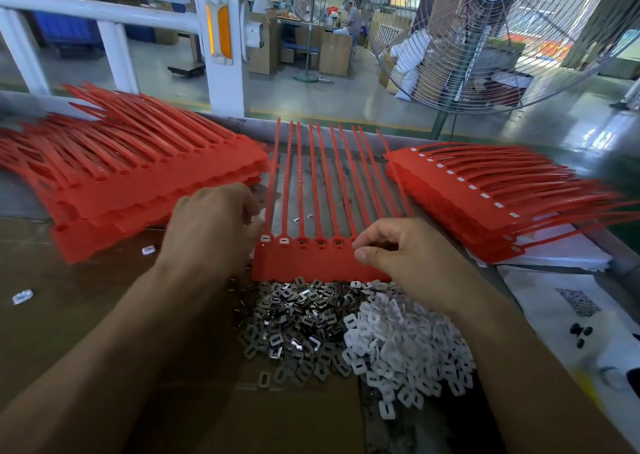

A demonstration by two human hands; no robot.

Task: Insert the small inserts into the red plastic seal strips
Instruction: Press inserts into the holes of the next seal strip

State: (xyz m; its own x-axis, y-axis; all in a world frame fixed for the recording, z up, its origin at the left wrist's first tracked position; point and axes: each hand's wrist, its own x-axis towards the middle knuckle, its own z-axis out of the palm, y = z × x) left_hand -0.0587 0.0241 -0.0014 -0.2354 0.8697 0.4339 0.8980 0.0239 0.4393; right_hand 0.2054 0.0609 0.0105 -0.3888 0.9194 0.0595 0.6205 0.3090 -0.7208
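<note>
On the bench, two stacks of red strips flanked the working seal strip, its tails pointing away. The left hand curled at its left end; whether it held anything was hidden. The right hand pinched at a socket. Loose inserts might seat crooked.

Both forearms are stretched forward from the bottom corners, bare, angled in toward each other. The left hand is seen back-up, fingers curled down and tucked away at the far side, so whatever's pinched there can't be made out. The right hand is held a bit lower, fingers bent inward, thumb pointed left under them, tips kept close together.
</note>
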